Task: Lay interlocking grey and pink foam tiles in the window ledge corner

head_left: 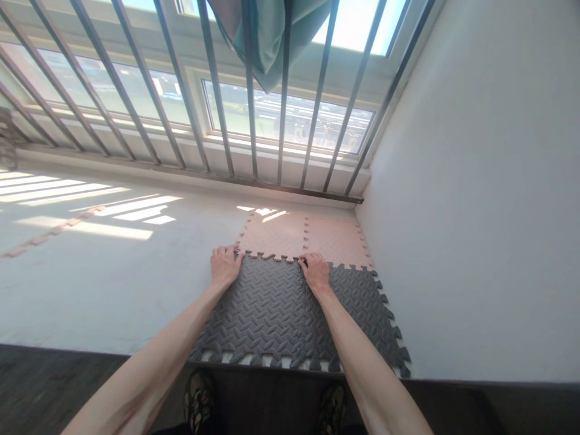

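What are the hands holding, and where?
Nothing seems gripped: the left hand and right hand lie flat on the edge of the gray foam mat, beside the pink mat.

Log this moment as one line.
left hand: on grey foam puzzle mat | right hand: at seam with pink foam puzzle mat

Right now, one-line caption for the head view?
Left hand and right hand rest on the seam where grey foam mats meet pink ones on a white ledge below barred windows.
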`<state>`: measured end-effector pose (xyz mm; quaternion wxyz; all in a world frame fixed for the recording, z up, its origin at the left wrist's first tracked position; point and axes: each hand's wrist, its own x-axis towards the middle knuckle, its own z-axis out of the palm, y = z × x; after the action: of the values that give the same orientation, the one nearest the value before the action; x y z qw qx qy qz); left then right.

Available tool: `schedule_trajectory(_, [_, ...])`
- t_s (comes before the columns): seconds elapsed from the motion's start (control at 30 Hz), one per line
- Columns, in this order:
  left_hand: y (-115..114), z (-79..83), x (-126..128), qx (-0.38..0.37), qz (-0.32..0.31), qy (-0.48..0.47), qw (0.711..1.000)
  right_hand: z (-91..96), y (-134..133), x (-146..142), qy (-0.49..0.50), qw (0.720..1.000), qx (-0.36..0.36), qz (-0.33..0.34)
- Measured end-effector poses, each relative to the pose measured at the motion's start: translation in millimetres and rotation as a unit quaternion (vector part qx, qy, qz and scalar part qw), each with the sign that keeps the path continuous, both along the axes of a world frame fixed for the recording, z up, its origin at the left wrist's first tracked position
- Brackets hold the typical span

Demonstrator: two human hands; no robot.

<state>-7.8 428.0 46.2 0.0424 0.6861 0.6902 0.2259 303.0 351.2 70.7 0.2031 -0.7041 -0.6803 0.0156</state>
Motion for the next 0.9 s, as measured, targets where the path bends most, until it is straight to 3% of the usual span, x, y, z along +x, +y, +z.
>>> schedule_trajectory(0.27, [-8.6,1.9,-3.6,0.013,-0.006,0.006,1.000,13.1,-3.4,-0.3,-0.085,0.993,-0.034,0.068])
schedule_trajectory(0.33, [-15.6,1.1,-5.4,0.041,-0.061,0.011,0.997,10.2,-11.1,-2.3,-0.110,0.990,-0.023,0.090])
schedule_trajectory(0.4, [-23.4,-1.7,-5.1,0.052,-0.156,0.015,0.986,5.8,-18.5,-5.4,-0.121,0.988,-0.009,0.096])
schedule_trajectory(0.5, [-34.5,-7.6,0.0,0.011,-0.245,0.016,0.969,3.3,-22.6,-13.8,-0.116,0.990,-0.013,0.083])
schedule_trajectory(0.67, [-45.8,-11.6,12.8,-0.008,-0.223,0.020,0.975,6.8,-12.6,-42.0,-0.064,0.996,-0.012,0.059])
schedule_trajectory(0.9, [-49.5,-6.5,22.7,-0.028,-0.208,0.060,0.976,-21.0,-21.7,-63.2,0.006,0.996,-0.053,0.076])
